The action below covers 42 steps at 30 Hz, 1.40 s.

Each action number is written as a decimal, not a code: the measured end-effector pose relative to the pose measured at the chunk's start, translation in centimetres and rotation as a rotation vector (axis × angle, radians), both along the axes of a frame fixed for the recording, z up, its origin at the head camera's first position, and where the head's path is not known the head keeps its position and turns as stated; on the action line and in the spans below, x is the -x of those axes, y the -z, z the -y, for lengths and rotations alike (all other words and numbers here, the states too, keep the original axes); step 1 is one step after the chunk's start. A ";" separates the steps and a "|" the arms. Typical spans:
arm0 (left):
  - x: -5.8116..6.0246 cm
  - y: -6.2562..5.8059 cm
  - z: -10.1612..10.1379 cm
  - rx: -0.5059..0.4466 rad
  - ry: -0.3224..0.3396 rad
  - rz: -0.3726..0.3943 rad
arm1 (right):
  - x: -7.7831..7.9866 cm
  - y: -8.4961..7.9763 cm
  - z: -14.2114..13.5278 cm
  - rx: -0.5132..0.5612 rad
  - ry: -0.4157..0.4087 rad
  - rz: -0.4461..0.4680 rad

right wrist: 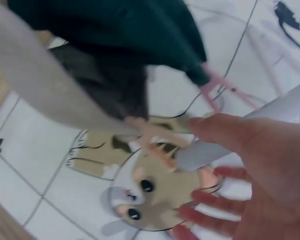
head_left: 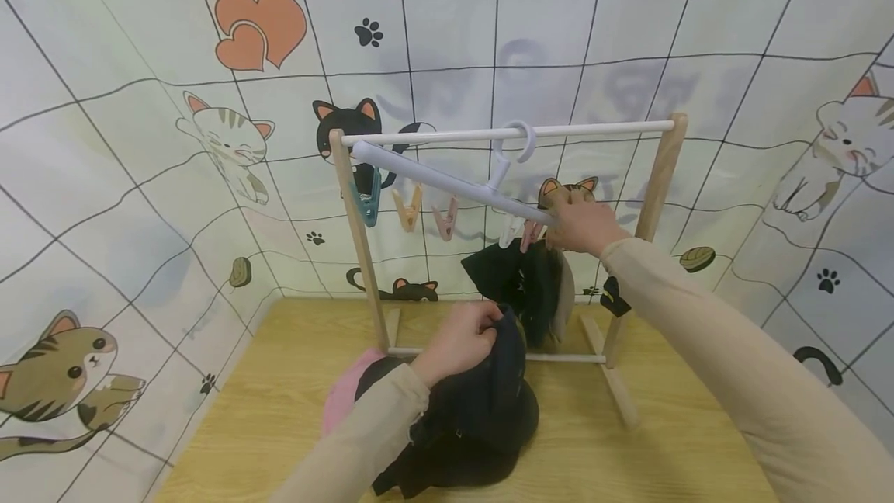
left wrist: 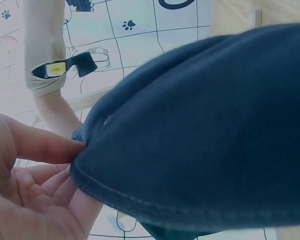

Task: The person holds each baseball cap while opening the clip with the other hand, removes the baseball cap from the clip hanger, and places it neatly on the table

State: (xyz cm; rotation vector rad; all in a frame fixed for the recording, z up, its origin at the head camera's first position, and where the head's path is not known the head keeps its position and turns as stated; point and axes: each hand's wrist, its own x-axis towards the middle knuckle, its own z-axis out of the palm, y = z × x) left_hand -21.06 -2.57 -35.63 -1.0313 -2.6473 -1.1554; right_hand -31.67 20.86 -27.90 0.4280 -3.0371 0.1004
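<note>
My left hand [head_left: 461, 340] pinches the edge of a dark navy cap [head_left: 508, 363] above the tabletop; in the left wrist view the stitched edge of the navy cap [left wrist: 200, 130] is between thumb and fingers. My right hand [head_left: 583, 222] is at the lowered right end of a pale lavender hanger [head_left: 433, 175]. In the right wrist view its thumb and fingers are spread around the hanger end [right wrist: 202, 152]. Beside it, a pink clothespin [right wrist: 217, 86] grips a dark green cap [right wrist: 135, 30], and an orange clothespin [right wrist: 155, 140] grips a grey-beige one [right wrist: 45, 75].
The hanger hooks over the white bar [head_left: 433, 137] of a wooden rack [head_left: 660, 177] and tilts. A teal clothespin [head_left: 369, 199], an orange clothespin [head_left: 408, 208] and a pink clothespin [head_left: 445, 218] hang along its left side. Dark cloth [head_left: 475, 449] and a pink item [head_left: 344, 394] lie on the table [head_left: 230, 441].
</note>
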 end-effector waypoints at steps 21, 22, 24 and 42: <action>-1.1 1.9 1.7 -0.253 0.055 0.479 | -1.2 1.4 -5.4 0.161 -0.224 -0.080; -1.2 2.0 1.8 -0.269 0.053 0.499 | -1.4 1.4 -5.7 0.167 -0.229 -0.100; -1.3 2.3 1.9 -0.309 0.059 0.537 | -1.9 1.2 -6.3 0.173 -0.238 -0.128; -1.7 2.4 1.9 -0.418 0.142 0.629 | -4.1 -3.3 -8.6 0.300 -0.238 -0.172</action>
